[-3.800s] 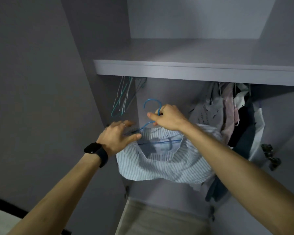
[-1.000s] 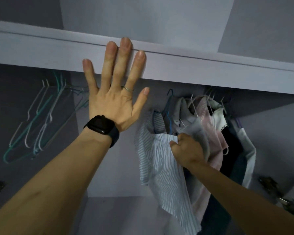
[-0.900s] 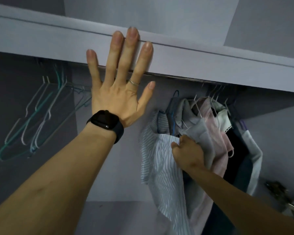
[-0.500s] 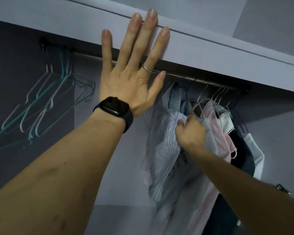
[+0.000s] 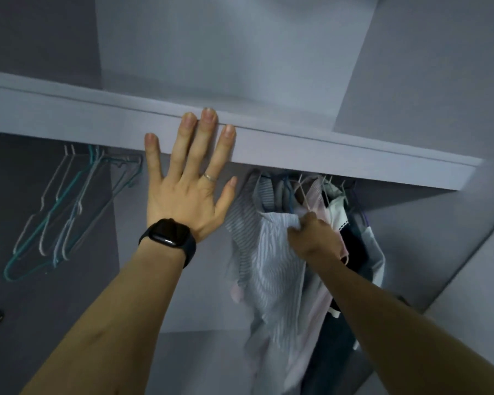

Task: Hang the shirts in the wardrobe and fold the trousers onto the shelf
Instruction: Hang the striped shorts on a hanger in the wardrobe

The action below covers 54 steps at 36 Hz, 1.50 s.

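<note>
Grey wardrobe [image 5: 226,47], shelf edge [image 5: 340,153] across mid-frame: left hand [image 5: 187,192] is laid flat on it, fingers straight. The striped shirt [image 5: 268,269] is hung ctr-right below the shelf, long axis vert., its upper fabric pinched by right hand [image 5: 314,238], the nearer one.

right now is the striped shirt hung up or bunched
Hung up, apparently: the striped shirt drapes down below the shelf beside other clothes, right hand pinching its top edge. Its hook is hidden.
</note>
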Tool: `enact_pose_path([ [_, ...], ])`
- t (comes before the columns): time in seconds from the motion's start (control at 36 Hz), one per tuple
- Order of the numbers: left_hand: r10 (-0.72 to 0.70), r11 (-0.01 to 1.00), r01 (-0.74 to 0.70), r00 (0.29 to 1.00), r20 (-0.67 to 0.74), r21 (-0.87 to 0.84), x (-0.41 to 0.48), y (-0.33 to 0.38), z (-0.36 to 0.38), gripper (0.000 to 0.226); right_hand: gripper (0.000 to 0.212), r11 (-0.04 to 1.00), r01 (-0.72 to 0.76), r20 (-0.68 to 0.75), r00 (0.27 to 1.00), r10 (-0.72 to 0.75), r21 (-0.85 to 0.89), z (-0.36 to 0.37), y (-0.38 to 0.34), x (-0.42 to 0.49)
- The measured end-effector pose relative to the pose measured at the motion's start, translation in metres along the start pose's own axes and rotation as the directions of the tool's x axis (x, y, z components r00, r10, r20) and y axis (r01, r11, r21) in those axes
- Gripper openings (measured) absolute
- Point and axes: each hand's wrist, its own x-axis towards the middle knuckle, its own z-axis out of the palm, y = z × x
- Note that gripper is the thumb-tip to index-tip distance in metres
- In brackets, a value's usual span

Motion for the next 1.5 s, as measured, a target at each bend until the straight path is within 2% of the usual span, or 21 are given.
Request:
enact_pose_path([
  [0.11, -0.001, 1.000, 0.000, 0.993, 0.119, 0.000, 0.004, 0.000, -0.009, 0.078, 0.040, 0.993, 0.017, -0.079, 0.997, -0.007, 0.117, -0.016, 0.000, -0.024],
  [0.19, -0.021, 0.999, 0.026, 0.977, 0.212, -0.021, 0.012, 0.000, -0.018, 0.079, 0.014, 0.961, 0.027, -0.113, 0.994, 0.005, 0.275, -0.028, -0.002, -0.050],
  [0.25, -0.036, 0.999, 0.045, 0.965, 0.260, -0.026, 0.014, 0.005, -0.029, 0.080, 0.006, 0.933, 0.047, -0.115, 0.993, -0.006, 0.357, -0.039, 0.002, -0.075],
  [0.36, -0.087, 0.993, 0.107, 0.937, 0.337, -0.042, 0.013, 0.018, -0.050, 0.084, 0.013, 0.820, 0.054, -0.087, 0.996, -0.005, 0.570, -0.063, 0.013, -0.127],
  [0.44, -0.135, 0.971, 0.201, 0.906, 0.402, -0.127, 0.003, 0.031, -0.068, 0.081, 0.013, 0.752, 0.109, -0.136, 0.990, -0.027, 0.650, -0.076, 0.027, -0.163],
  [0.58, -0.201, 0.842, 0.423, 0.820, 0.536, -0.333, -0.058, 0.073, -0.095, 0.067, 0.016, 0.779, 0.216, -0.260, 0.963, -0.072, 0.588, -0.070, 0.062, -0.217],
  [0.72, -0.154, 0.770, 0.524, 0.705, 0.693, -0.363, -0.136, 0.120, -0.113, 0.066, 0.024, 0.840, 0.214, -0.268, 0.960, -0.086, 0.498, -0.058, 0.103, -0.248],
  [0.97, -0.014, 0.761, 0.545, 0.556, 0.831, -0.352, -0.180, 0.179, -0.099, 0.068, 0.035, 0.922, 0.127, -0.215, 0.975, -0.049, 0.366, -0.036, 0.167, -0.249],
  [1.11, 0.108, 0.758, 0.497, 0.542, 0.833, -0.422, -0.172, 0.201, -0.080, 0.068, 0.027, 0.933, 0.131, -0.323, 0.946, -0.016, 0.336, -0.032, 0.187, -0.250],
  [1.28, 0.364, 0.686, 0.363, 0.579, 0.730, -0.630, -0.155, 0.239, -0.049, 0.061, 0.026, 0.978, -0.039, -0.341, 0.934, 0.108, 0.204, -0.049, 0.205, -0.264],
  [1.33, 0.493, 0.615, 0.311, 0.566, 0.661, -0.725, -0.148, 0.256, -0.042, 0.061, 0.025, 0.980, -0.116, -0.388, 0.906, 0.170, 0.159, -0.059, 0.208, -0.279],
  [1.42, 0.668, 0.452, 0.222, 0.558, 0.492, -0.864, -0.141, 0.285, -0.049, 0.060, 0.024, 0.952, -0.282, -0.487, 0.820, 0.302, 0.115, -0.075, 0.210, -0.318],
  [1.5, 0.748, 0.285, 0.202, 0.565, 0.349, -0.937, -0.143, 0.315, -0.067, 0.057, 0.024, 0.891, -0.438, -0.540, 0.725, 0.428, 0.119, -0.092, 0.211, -0.361],
])
